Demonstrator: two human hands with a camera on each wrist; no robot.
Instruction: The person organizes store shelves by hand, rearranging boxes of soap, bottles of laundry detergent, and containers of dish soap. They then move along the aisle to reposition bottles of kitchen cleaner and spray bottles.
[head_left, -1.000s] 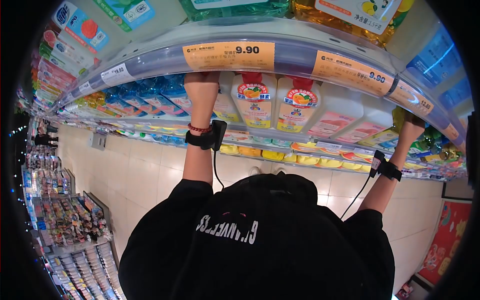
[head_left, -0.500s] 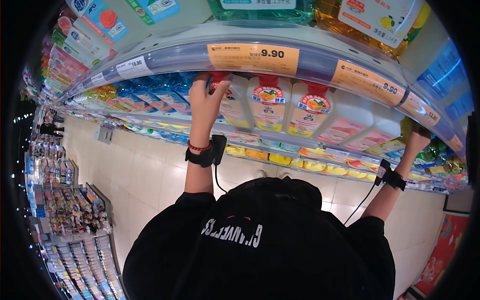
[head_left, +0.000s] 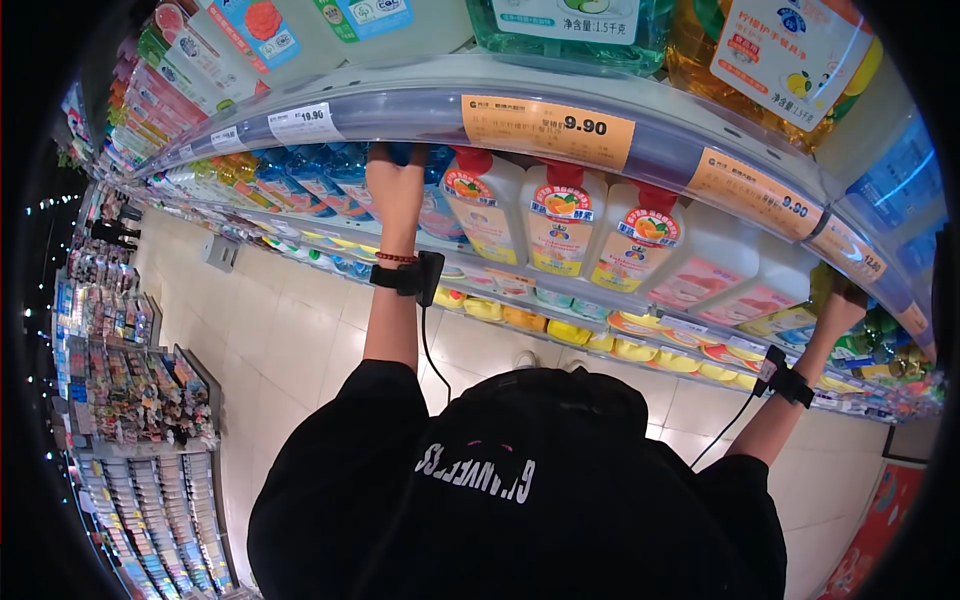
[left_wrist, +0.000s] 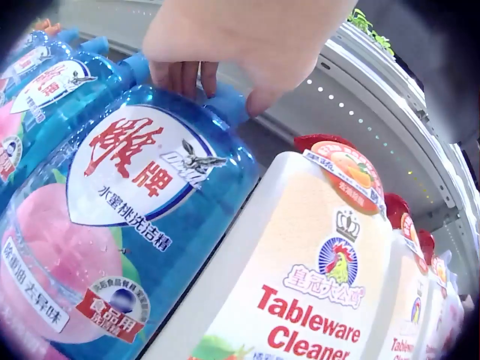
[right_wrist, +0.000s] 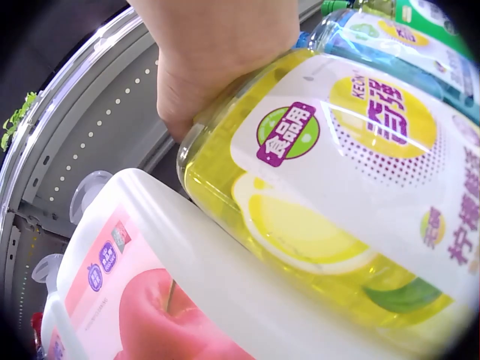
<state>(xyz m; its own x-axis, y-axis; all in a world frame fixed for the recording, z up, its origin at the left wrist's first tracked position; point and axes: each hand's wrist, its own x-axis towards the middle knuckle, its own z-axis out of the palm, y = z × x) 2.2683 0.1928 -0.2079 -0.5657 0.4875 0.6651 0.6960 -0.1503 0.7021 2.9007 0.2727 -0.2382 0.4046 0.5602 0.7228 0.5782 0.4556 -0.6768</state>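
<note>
My left hand (left_wrist: pixel 247 37) reaches under the shelf edge from above and holds the blue cap (left_wrist: pixel 229 105) of a clear blue dish soap bottle (left_wrist: pixel 187 247); thumb and fingers curl round it. Just right of that bottle stands a white Tableware Cleaner bottle (left_wrist: pixel 292 262) with a red cap. Far to the right, my right hand (right_wrist: pixel 217 60) is wrapped over the top of a yellow lemon dish soap bottle (right_wrist: pixel 300 210), its fingers and the cap hidden from view. A white bottle with a peach label (right_wrist: pixel 165 300) leans close beside it. Both bottles in hand stand in the shelf row.
A clear-fronted shelf edge (head_left: pixel 655 155) with price tags curves over both hands. Large jugs, one green (head_left: pixel 570 25), stand on the shelf above. Yellow packs (head_left: pixel 570 333) line a lower shelf. Behind the person are pale floor tiles (head_left: pixel 300 340) and display racks (head_left: pixel 150 390).
My left hand has come off a red-capped white bottle, shifted left and taken hold of the blue bottle's cap. The right hand has stayed at the yellow bottle. The head view has swung left.
</note>
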